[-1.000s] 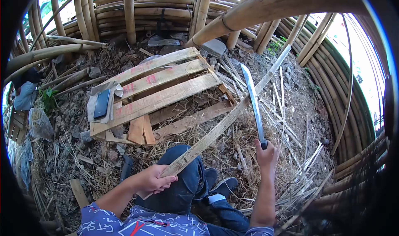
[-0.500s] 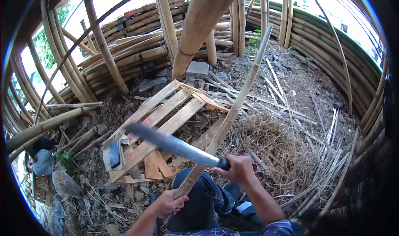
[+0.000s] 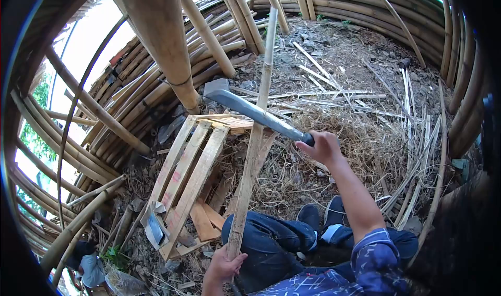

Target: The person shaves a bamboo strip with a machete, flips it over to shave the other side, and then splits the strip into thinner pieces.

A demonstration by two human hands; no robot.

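Note:
My right hand (image 3: 324, 148) is wrapped around the dark handle of a machete (image 3: 241, 104), out in front of me. Its broad grey blade points up and to the left and crosses the bamboo strip in this view. Down by my knee, my left hand (image 3: 225, 264) grips the lower end of that long, split bamboo strip (image 3: 249, 165). The strip stands steeply, slanting away from me, with its far end high in the view. My bent legs in jeans (image 3: 266, 244) are just right of the strip.
A slatted wooden pallet (image 3: 180, 178) lies left of the strip, with a phone (image 3: 154, 228) on its near end. Pale shavings (image 3: 360, 145) and bamboo slivers (image 3: 344, 95) litter the ground. A thick bamboo post (image 3: 167, 51) rises nearby. Someone in a light garment (image 3: 93, 270) is at lower left.
The machete has moved up and away from me, its blade now crossing higher on the bamboo strip. The strip stands more upright. My view has tilted and shifted.

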